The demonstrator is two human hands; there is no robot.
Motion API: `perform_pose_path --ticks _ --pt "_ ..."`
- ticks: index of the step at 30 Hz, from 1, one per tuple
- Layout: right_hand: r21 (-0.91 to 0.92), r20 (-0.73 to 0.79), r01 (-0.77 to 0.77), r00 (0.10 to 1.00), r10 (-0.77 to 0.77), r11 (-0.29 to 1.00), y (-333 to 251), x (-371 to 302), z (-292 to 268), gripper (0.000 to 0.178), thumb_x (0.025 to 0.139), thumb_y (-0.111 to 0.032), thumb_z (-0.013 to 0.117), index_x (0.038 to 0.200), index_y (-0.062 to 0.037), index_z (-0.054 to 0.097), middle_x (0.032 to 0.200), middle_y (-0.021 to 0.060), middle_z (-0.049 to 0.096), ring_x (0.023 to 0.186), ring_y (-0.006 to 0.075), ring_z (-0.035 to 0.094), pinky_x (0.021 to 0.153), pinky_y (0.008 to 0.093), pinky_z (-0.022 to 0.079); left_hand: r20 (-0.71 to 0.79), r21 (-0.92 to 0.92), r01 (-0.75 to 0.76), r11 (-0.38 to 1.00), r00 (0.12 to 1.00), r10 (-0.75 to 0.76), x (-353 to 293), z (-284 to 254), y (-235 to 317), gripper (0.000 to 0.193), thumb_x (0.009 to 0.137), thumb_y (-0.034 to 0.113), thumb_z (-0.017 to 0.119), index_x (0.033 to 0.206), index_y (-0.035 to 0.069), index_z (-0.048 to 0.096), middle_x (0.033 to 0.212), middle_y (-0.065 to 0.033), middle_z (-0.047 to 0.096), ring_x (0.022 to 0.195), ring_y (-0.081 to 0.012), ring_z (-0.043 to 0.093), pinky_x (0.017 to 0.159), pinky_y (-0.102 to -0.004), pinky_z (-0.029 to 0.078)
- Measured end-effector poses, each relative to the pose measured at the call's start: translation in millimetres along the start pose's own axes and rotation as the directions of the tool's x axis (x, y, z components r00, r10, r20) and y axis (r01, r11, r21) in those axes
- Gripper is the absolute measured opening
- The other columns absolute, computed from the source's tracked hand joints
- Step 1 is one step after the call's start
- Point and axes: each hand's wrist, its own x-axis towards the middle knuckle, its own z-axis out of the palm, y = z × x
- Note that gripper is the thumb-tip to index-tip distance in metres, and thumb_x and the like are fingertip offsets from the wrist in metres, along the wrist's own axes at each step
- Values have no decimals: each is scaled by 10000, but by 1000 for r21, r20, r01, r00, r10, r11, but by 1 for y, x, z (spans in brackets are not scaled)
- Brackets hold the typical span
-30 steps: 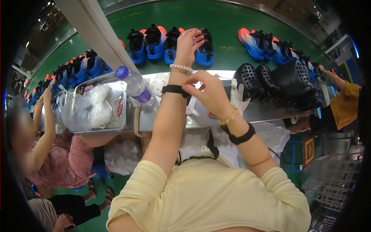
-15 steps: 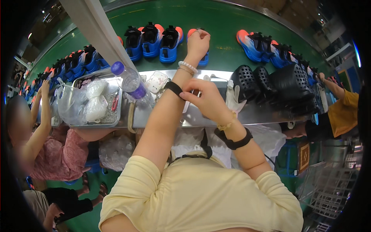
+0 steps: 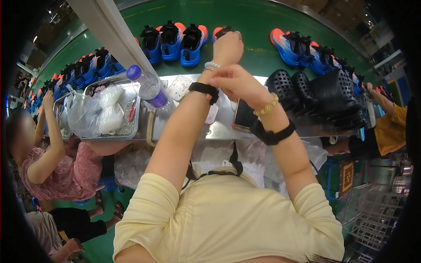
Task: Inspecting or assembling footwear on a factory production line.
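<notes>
My left arm reaches forward over the bench, and my left hand (image 3: 229,49) is curled closed in front of a blue and orange sneaker (image 3: 220,32); its fingertips are partly hidden. A black wrist strap (image 3: 204,89) goes round my left forearm, below a pale beaded bracelet (image 3: 212,65). My right hand (image 3: 240,84) lies across the left wrist, with thumb and fingers pinched at the strap's upper edge. On my right wrist are a yellowish bracelet (image 3: 266,105) and another black strap (image 3: 275,133).
Several sneakers (image 3: 191,44) line the green surface. A bottle with a purple cap (image 3: 149,87) stands beside a metal tray (image 3: 137,115) of plastic bags. Black perforated clogs (image 3: 283,90) sit at right, near a dark flat object (image 3: 244,116). A person in pink (image 3: 66,171) works at left.
My right hand has moved a little up my left wrist, and the strap there sits differently. My left hand has turned, showing more of its back. The dark flat object now shows beneath my right wrist.
</notes>
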Motion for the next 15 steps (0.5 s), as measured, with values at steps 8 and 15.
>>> perform_pose_path --ticks 8,15 --pt "57 -5 -175 985 175 983 -20 39 15 438 851 -269 651 1215 -62 526 815 149 624 521 106 464 449 248 362 123 459 -323 828 946 301 -21 27 20 145 811 145 581 931 81 632 894 -46 619 846 -203 627 649 -329 522" --pt "90 80 -248 967 241 964 -14 36 21 434 886 -275 608 1227 -37 486 854 127 585 444 124 477 422 237 395 169 421 -472 774 880 445 -30 26 20 156 791 121 579 928 75 638 875 -44 630 841 -218 632 650 -361 515"
